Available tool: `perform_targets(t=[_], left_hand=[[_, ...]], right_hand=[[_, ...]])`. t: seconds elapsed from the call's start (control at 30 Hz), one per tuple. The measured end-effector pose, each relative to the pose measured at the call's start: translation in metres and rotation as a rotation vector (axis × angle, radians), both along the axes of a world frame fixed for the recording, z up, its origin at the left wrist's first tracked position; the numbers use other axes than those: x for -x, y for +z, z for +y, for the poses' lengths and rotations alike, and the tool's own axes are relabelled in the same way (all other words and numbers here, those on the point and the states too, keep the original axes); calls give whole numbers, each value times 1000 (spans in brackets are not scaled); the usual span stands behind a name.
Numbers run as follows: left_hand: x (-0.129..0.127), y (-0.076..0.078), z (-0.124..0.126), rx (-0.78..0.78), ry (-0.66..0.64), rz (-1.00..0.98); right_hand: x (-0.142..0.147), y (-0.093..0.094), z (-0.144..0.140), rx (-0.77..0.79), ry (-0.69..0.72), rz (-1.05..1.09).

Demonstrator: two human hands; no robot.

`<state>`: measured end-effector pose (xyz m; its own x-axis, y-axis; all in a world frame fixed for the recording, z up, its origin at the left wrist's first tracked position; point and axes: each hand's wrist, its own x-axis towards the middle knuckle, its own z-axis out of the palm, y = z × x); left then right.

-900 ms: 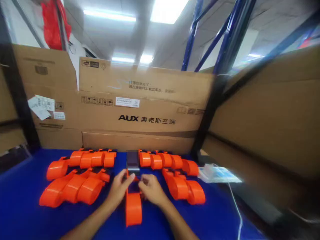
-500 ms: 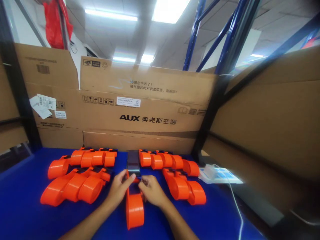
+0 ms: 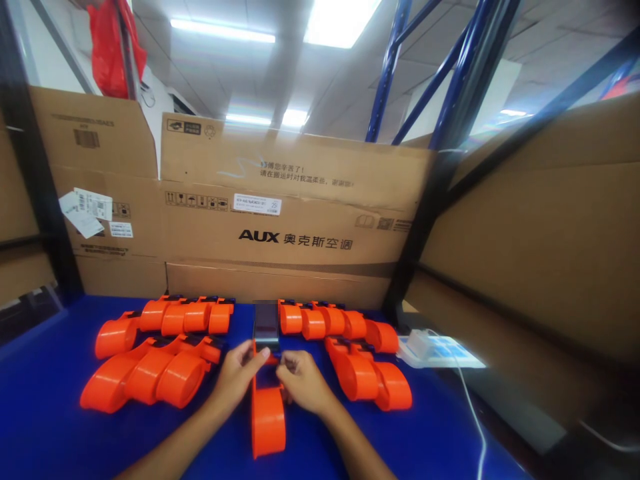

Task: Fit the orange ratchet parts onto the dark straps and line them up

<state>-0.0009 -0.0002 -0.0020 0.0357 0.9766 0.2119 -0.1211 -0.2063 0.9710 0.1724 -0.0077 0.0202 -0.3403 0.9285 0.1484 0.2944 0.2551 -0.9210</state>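
On the blue bench (image 3: 45, 427), the left hand (image 3: 235, 377) and right hand (image 3: 300, 381) both pinch the far end of an orange tape dispenser (image 3: 267, 417) lying lengthwise between them. A dark phone (image 3: 266, 325) lies just beyond it. More orange dispensers (image 3: 150, 377) lie in rows on either side, before cardboard boxes (image 3: 280, 220).
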Motion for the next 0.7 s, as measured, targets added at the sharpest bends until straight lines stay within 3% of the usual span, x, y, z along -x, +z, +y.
perform_targets(t=[0.37,0.7], left_hand=[[1,3,-2,-25,-26,-31],[-1,7,-5,-4,-43,-100]], right_hand=[[0,-7,4,1,7,44],[-1,0,0,32,30,61]])
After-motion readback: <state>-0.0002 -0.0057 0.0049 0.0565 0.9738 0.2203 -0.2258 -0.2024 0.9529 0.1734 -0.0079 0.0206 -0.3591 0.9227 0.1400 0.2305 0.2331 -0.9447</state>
